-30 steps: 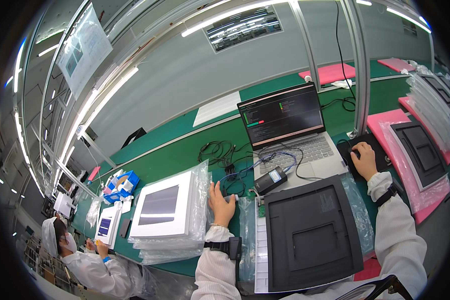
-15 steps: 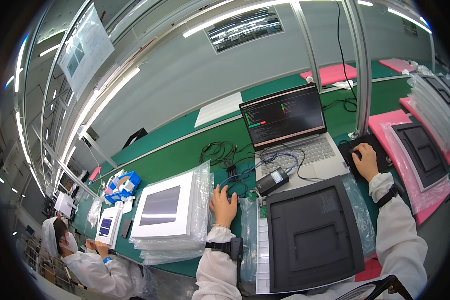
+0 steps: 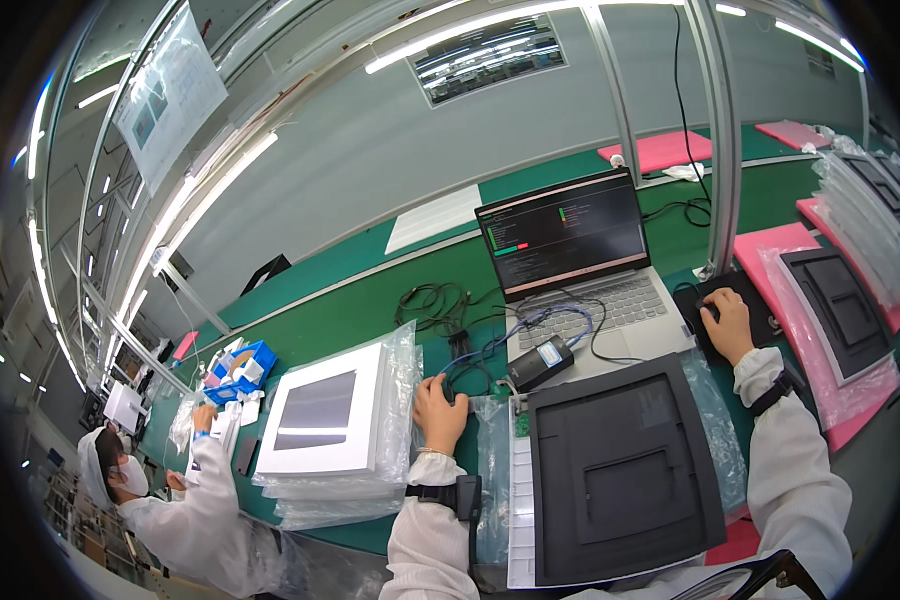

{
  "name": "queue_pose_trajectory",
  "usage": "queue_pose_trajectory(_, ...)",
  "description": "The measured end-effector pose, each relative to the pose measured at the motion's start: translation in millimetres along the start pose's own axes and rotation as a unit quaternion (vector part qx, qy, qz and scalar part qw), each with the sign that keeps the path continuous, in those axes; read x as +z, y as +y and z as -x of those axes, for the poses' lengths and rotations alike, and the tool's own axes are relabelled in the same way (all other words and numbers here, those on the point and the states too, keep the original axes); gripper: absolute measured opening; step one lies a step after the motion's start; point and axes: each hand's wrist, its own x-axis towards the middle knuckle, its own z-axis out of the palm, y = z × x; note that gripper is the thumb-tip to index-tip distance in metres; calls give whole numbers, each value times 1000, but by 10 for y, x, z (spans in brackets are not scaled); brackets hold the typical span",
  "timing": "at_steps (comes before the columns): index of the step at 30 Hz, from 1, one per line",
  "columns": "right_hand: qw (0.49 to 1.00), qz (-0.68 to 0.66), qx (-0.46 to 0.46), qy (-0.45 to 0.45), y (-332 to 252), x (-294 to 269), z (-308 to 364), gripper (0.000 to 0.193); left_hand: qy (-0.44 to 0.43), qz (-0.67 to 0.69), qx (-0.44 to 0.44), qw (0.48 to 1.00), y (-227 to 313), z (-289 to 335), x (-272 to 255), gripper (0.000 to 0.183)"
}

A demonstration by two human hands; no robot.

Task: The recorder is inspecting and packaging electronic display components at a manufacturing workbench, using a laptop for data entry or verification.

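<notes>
My right hand (image 3: 727, 326) is curled over a dark computer mouse on a black mouse pad (image 3: 750, 297), right of the open laptop (image 3: 570, 240). Between the stack of bagged white panels and the black-backed panel, my left hand (image 3: 438, 418) has its fingers bent around a small dark thing at the cables, mostly hidden by the hand. The black-backed panel (image 3: 620, 480) lies in front of me, its white frame and a strip of green circuit board (image 3: 521, 424) showing at the left edge. A black adapter box (image 3: 542, 364) with a blue cable (image 3: 515, 330) rests at the laptop's front corner.
White-framed screen panels (image 3: 320, 410) in clear bags are stacked at left, with a blue bin (image 3: 245, 372) beyond. A co-worker (image 3: 195, 520) sits at far left. Black panels (image 3: 835, 310) on pink foam lie right. A metal post (image 3: 725, 140) rises behind the mouse pad.
The co-worker's arm has lifted and reached forward toward the blue bin, over the white device there. My hands have kept nearly the same places; the whole view has shifted slightly.
</notes>
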Motion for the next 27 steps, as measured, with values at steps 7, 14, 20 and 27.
queue_pose_trajectory(7,1000,3,8,-9,-37,-33,-7,15,-3,-24,-7,1000,22,10,-55,52)
queue_pose_trajectory(14,1000,-8,11,-2,-27,-20,4,15,-47,-61,-8,997,106,26,-129,52)
queue_pose_trajectory(20,1000,-3,8,-7,3,-10,5,15,-30,-85,8,996,29,25,-22,46)
queue_pose_trajectory(27,1000,-6,11,-1,-34,-28,-12,15,87,-21,100,991,43,-6,-90,34)
